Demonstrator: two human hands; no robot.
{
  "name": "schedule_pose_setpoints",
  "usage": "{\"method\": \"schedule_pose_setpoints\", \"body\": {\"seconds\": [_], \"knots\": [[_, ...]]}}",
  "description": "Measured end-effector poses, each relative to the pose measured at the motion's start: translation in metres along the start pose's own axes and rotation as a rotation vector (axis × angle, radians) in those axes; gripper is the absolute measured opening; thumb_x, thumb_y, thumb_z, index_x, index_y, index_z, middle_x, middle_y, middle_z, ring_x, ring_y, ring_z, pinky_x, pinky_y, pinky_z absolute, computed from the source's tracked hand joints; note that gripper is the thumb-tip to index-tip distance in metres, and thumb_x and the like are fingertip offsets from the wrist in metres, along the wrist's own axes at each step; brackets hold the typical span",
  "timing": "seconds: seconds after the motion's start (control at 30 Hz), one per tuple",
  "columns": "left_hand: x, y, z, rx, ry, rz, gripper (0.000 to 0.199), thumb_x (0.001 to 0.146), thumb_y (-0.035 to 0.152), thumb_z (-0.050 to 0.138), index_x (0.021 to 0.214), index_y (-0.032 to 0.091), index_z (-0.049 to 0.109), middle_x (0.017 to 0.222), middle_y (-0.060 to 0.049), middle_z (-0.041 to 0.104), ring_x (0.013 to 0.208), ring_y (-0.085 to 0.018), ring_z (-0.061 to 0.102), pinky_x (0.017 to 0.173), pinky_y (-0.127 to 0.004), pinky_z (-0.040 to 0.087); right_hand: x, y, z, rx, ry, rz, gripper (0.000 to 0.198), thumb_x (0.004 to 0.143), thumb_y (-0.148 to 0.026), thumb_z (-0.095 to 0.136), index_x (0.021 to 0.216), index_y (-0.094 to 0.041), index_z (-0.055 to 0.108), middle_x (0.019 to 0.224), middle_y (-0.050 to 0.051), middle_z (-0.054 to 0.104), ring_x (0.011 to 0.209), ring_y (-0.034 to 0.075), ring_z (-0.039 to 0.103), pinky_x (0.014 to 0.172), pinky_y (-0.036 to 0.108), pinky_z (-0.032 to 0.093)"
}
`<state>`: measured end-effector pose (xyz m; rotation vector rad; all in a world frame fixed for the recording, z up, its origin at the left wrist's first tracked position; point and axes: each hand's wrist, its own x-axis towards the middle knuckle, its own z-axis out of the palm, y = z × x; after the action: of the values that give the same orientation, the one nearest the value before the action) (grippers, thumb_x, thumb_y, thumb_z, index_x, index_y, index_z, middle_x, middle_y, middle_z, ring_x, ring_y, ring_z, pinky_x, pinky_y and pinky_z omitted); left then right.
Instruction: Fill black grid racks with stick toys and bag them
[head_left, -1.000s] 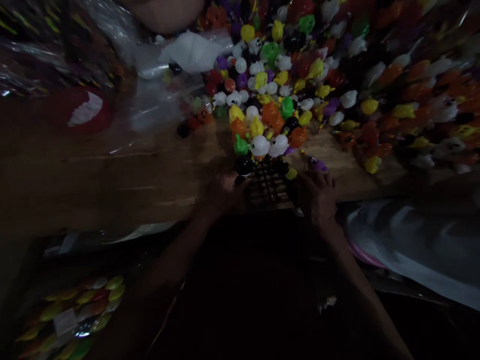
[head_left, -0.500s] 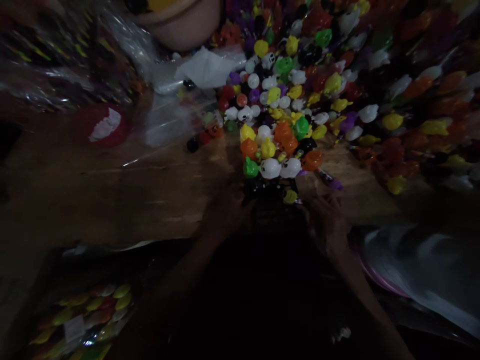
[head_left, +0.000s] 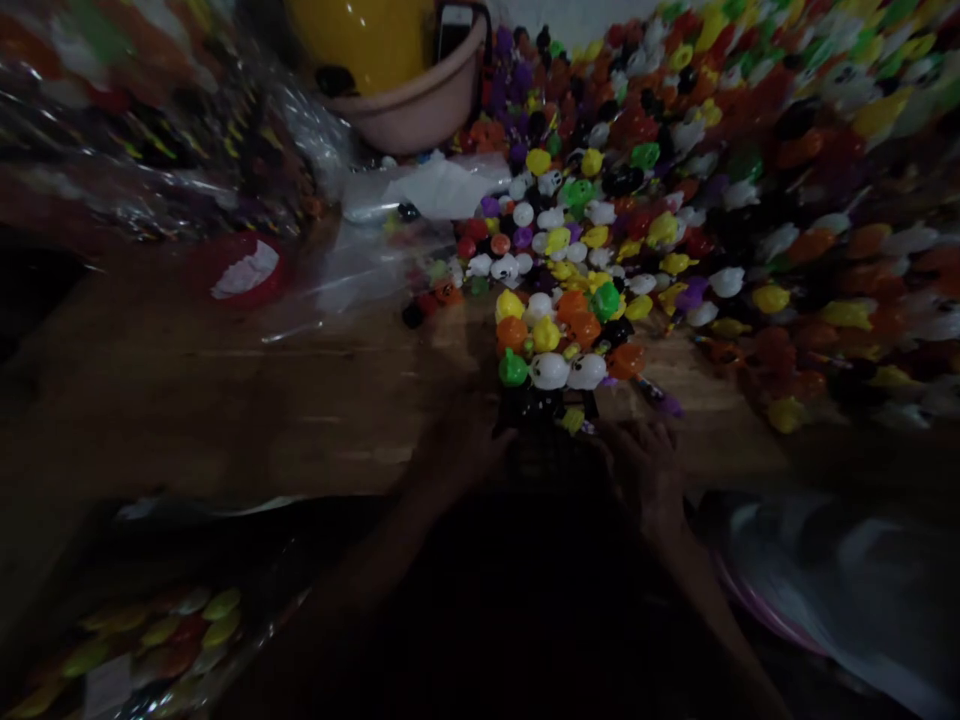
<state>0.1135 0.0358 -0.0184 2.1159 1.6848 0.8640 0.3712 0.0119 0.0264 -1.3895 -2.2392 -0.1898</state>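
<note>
A dark, grid-like rack or basket (head_left: 551, 455) sits at the table's front edge, with rows of small plastic figure heads in and behind it. Among them are two white ghost-like heads (head_left: 549, 371), a green head (head_left: 513, 368) and an orange head (head_left: 626, 361). My left hand (head_left: 469, 445) is at the rack's left side, its fingers lost in shadow. On the right, my right hand (head_left: 645, 460) lies by the rack with fingers spread over the table. A yellow piece (head_left: 573, 419) lies close to its fingertips. Whether either hand touches the rack is too dark to tell.
A large heap of colourful figure-topped sticks (head_left: 772, 298) covers the table's right and back. A pink tub (head_left: 420, 110) holding a phone (head_left: 454, 32) stands behind. Clear plastic bags (head_left: 352, 270) and a red dish (head_left: 274, 280) lie left. Below left is a bag of coloured pieces (head_left: 172, 630).
The view has tilted upward, so the table's contents appear lower and the phone now shows. Both hands stay beside the rack, and the figures keep their arrangement.
</note>
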Motion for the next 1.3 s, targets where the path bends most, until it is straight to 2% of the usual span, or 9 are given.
{"method": "schedule_pose_setpoints", "body": {"seconds": [0.23,0.37,0.6,0.8,0.9,1.0,1.07,1.2,1.3], "knots": [[0.004,0.002,-0.005,-0.018,-0.026,0.047,0.015,0.088,0.028,0.073,0.098,0.018,0.072,0.097,-0.008,0.077,0.092,-0.024,0.072,0.087,-0.040,0.059,0.033,-0.035,-0.012,0.466,0.034,0.123,0.023,0.099,-0.033,0.060,0.114,-0.022,0.074,0.091,0.005,0.071,0.080,0.019,0.066,0.077,0.035,0.054],[0.003,0.010,-0.016,-0.034,0.004,0.083,0.014,0.089,0.028,0.072,0.099,0.019,0.073,0.095,-0.008,0.077,0.089,-0.025,0.072,0.085,-0.040,0.059,0.047,-0.055,0.000,0.649,0.066,0.218,0.019,0.098,-0.033,0.060,0.105,-0.020,0.072,0.095,0.006,0.077,0.083,0.020,0.073,0.074,0.032,0.061],[-0.002,0.015,-0.023,-0.059,0.051,0.163,0.016,0.094,0.023,0.066,0.108,0.018,0.072,0.105,-0.010,0.076,0.097,-0.026,0.071,0.088,-0.041,0.057,0.046,-0.060,0.028,0.409,0.098,0.197,0.025,0.102,-0.029,0.052,0.105,-0.023,0.076,0.095,0.008,0.076,0.084,0.019,0.073,0.074,0.029,0.060],[0.001,0.015,-0.022,-0.128,0.066,0.127,0.017,0.093,0.018,0.062,0.107,0.018,0.072,0.102,-0.008,0.078,0.093,-0.024,0.072,0.085,-0.040,0.059,0.049,-0.064,0.026,0.172,0.101,0.031,0.030,0.105,-0.021,0.046,0.114,-0.021,0.075,0.096,0.009,0.074,0.080,0.016,0.068,0.069,0.026,0.050],[-0.005,0.014,-0.037,-0.131,-0.003,0.072,0.013,0.092,0.023,0.064,0.103,0.019,0.071,0.097,-0.006,0.077,0.089,-0.023,0.073,0.082,-0.038,0.060,0.050,-0.061,0.025,0.180,0.043,0.075,0.032,0.106,-0.026,0.045,0.099,-0.022,0.076,0.091,0.007,0.072,0.077,0.016,0.066,0.067,0.026,0.047],[-0.010,0.020,-0.067,-0.181,0.132,0.025,0.012,0.094,0.026,0.061,0.103,0.022,0.068,0.093,-0.002,0.075,0.083,-0.018,0.072,0.076,-0.032,0.060,0.049,-0.061,0.025,0.230,-0.006,0.142,0.031,0.106,-0.030,0.048,0.092,-0.022,0.075,0.088,0.006,0.071,0.078,0.015,0.067,0.068,0.024,0.048],[-0.004,0.029,-0.087,-0.140,0.288,0.109,0.023,0.093,0.030,0.065,0.115,0.026,0.066,0.109,-0.004,0.073,0.102,-0.022,0.070,0.093,-0.038,0.060,0.048,-0.063,0.024,0.266,-0.014,0.128,0.031,0.106,-0.028,0.049,0.091,-0.021,0.075,0.086,0.006,0.071,0.075,0.014,0.066,0.066,0.024,0.047],[0.028,0.048,-0.094,0.039,0.285,0.562,0.052,0.085,0.039,0.076,0.135,0.028,0.064,0.150,-0.012,0.056,0.148,-0.044,0.041,0.123,-0.064,0.035,0.050,-0.064,0.028,0.252,-0.005,0.086,0.028,0.106,-0.031,0.050,0.099,-0.019,0.075,0.085,0.006,0.069,0.073,0.014,0.065,0.063,0.024,0.047],[0.050,0.057,-0.078,-0.035,0.275,0.538,0.038,0.090,0.022,0.069,0.128,0.029,0.065,0.149,-0.010,0.058,0.149,-0.037,0.044,0.122,-0.058,0.041,0.051,-0.066,0.037,0.207,0.023,0.082,0.029,0.106,-0.032,0.048,0.104,-0.021,0.076,0.082,0.004,0.069,0.070,0.014,0.064,0.063,0.024,0.047]]}}
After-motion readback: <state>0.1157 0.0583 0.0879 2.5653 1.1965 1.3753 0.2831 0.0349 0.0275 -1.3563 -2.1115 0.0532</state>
